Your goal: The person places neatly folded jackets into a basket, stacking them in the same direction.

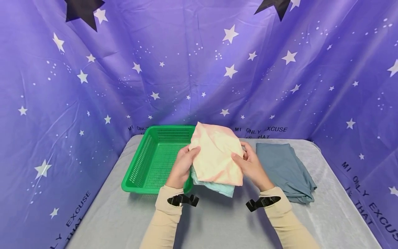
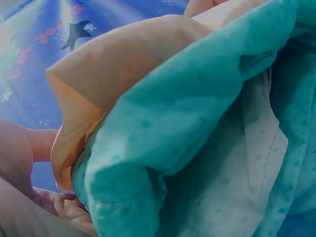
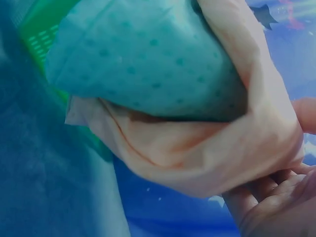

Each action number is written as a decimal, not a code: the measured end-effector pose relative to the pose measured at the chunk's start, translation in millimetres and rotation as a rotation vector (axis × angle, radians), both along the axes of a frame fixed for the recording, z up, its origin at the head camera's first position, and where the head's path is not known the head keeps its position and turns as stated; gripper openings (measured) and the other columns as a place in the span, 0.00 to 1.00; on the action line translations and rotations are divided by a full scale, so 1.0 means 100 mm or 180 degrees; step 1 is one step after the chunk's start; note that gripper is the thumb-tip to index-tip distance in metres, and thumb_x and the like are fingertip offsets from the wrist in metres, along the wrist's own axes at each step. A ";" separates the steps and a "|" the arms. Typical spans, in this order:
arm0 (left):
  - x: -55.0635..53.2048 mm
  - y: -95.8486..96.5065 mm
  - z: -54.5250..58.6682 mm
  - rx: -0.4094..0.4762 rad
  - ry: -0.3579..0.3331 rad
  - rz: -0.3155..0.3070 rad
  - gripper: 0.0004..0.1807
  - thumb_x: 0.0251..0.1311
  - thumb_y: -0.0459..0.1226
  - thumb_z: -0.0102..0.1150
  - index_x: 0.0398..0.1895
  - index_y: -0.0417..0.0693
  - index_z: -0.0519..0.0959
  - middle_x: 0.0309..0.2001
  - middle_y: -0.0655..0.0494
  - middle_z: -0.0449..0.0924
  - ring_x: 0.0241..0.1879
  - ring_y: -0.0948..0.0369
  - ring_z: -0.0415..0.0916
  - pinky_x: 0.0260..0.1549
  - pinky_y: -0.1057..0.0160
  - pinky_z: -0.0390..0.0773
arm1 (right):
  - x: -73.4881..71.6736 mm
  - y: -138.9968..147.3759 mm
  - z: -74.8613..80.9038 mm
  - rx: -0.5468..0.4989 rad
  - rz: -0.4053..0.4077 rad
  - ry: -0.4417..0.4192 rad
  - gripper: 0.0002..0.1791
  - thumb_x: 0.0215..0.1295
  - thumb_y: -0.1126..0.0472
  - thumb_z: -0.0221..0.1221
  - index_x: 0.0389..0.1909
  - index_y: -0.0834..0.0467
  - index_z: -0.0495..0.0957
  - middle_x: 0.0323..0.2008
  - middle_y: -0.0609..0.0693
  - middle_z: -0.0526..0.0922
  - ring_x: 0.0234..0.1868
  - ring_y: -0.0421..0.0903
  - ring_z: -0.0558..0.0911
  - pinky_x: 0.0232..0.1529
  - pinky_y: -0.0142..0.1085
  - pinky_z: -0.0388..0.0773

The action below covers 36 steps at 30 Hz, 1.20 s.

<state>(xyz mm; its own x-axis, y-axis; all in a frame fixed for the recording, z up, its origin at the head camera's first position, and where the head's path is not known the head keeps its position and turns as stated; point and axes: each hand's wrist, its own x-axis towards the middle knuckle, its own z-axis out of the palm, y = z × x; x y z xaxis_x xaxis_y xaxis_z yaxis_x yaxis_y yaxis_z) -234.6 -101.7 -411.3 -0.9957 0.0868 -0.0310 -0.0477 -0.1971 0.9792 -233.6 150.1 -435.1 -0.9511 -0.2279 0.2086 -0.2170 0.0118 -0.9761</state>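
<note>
Both hands hold a bundle of folded fabric up over the table, a peach cloth point(image 1: 217, 155) on top and a mint-green patterned cloth point(image 1: 220, 188) beneath it. My left hand point(image 1: 182, 164) grips the left edge, thumb on top and fingers underneath. At the right edge my right hand point(image 1: 251, 166) pinches the bundle the same way. Seen from the left wrist, the mint-green cloth point(image 2: 163, 108) hangs in loose folds below the peach one point(image 2: 128, 59). From the right wrist, the peach cloth point(image 3: 197, 163) wraps around the dotted mint-green one point(image 3: 148, 64).
A green plastic basket point(image 1: 133, 166) with perforated sides stands to the left, its right rim partly behind the bundle and left hand. A folded grey-blue cloth point(image 1: 280, 166) lies at the right on the grey table covering point(image 1: 217, 224). Purple star-printed curtains point(image 1: 186, 69) surround the table.
</note>
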 end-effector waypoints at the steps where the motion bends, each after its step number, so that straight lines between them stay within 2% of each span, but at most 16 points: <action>1: 0.00 -0.02 0.02 -0.0015 0.0022 -0.0009 0.21 0.75 0.39 0.54 0.63 0.34 0.74 0.37 0.59 0.82 0.36 0.65 0.81 0.39 0.67 0.82 | 0.00 -0.01 0.02 0.0007 0.0025 0.0009 0.28 0.76 0.59 0.58 0.72 0.59 0.61 0.39 0.45 0.84 0.35 0.42 0.87 0.32 0.38 0.87; 7: 0.01 -0.16 0.19 -0.0074 0.0081 -0.0010 0.20 0.75 0.38 0.53 0.64 0.35 0.75 0.37 0.58 0.83 0.35 0.64 0.83 0.38 0.65 0.83 | -0.04 -0.09 0.16 0.0002 0.0109 0.0026 0.28 0.76 0.58 0.59 0.72 0.56 0.63 0.40 0.47 0.84 0.37 0.41 0.86 0.34 0.36 0.86; 12: 0.01 -0.28 0.30 -0.0106 0.0040 -0.0051 0.19 0.76 0.38 0.52 0.63 0.34 0.74 0.35 0.60 0.83 0.34 0.65 0.82 0.37 0.66 0.82 | -0.08 -0.19 0.25 -0.0008 0.0166 0.0034 0.28 0.76 0.60 0.58 0.72 0.59 0.62 0.41 0.47 0.84 0.38 0.40 0.85 0.36 0.34 0.85; 16: -0.01 -0.39 0.38 -0.0166 0.0016 -0.0120 0.20 0.76 0.38 0.51 0.63 0.34 0.73 0.33 0.62 0.83 0.33 0.66 0.82 0.36 0.68 0.82 | -0.10 -0.28 0.31 -0.0011 0.0181 -0.0016 0.28 0.76 0.61 0.58 0.72 0.59 0.63 0.43 0.51 0.84 0.38 0.40 0.85 0.37 0.33 0.85; 21: -0.03 -0.55 0.43 -0.0248 -0.0012 -0.0161 0.20 0.77 0.39 0.50 0.64 0.36 0.73 0.32 0.63 0.83 0.31 0.67 0.82 0.35 0.67 0.83 | -0.13 -0.39 0.35 0.0003 0.0255 -0.0099 0.29 0.76 0.61 0.57 0.73 0.58 0.62 0.51 0.58 0.83 0.41 0.39 0.85 0.40 0.32 0.84; 27: -0.07 -0.76 0.48 -0.0298 -0.0050 -0.0144 0.14 0.78 0.39 0.49 0.57 0.40 0.74 0.29 0.63 0.83 0.28 0.67 0.82 0.31 0.67 0.83 | -0.18 -0.54 0.38 0.0005 0.0459 -0.0166 0.32 0.75 0.62 0.57 0.76 0.57 0.59 0.51 0.61 0.82 0.42 0.40 0.84 0.41 0.34 0.84; 33: -0.11 -0.94 0.54 -0.0325 -0.0073 -0.0093 0.09 0.77 0.40 0.50 0.49 0.43 0.74 0.25 0.64 0.81 0.23 0.67 0.80 0.26 0.68 0.82 | -0.23 -0.68 0.41 -0.0029 0.0679 -0.0335 0.36 0.75 0.62 0.57 0.79 0.52 0.55 0.64 0.63 0.78 0.45 0.43 0.86 0.40 0.38 0.86; 36: -0.13 -1.03 0.55 -0.0370 -0.0091 -0.0052 0.08 0.76 0.40 0.52 0.49 0.44 0.74 0.24 0.64 0.82 0.22 0.67 0.81 0.26 0.67 0.83 | -0.26 -0.76 0.41 -0.0073 0.0789 -0.0401 0.37 0.76 0.62 0.56 0.80 0.50 0.54 0.66 0.64 0.76 0.44 0.44 0.86 0.38 0.39 0.86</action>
